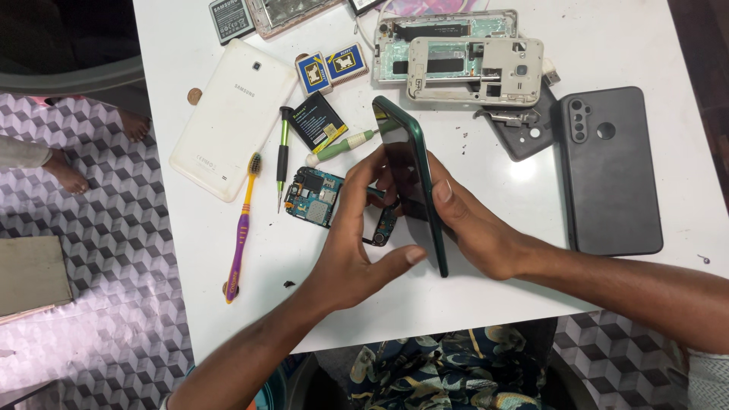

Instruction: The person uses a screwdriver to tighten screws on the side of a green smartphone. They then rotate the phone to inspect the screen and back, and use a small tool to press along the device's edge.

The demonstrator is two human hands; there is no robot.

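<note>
A dark green phone (410, 175) stands on its long edge over the white table (493, 38), held between both hands. My left hand (353, 243) cups its near face, thumb against the lower edge. My right hand (474, 224) presses on the far side, thumb on the rim. Under the hands lie a blue circuit board (313, 193) and a small black camera part (383, 228).
A white tablet back (231, 114), a purple-and-yellow toothbrush (241, 231), two screwdrivers (282, 156), a battery (231, 19), small boxes (330, 68), bare phone frames (471, 64), a dark phone back (607, 171) and a grey cover (524, 129) lie about. Someone's bare feet (68, 175) are at the left.
</note>
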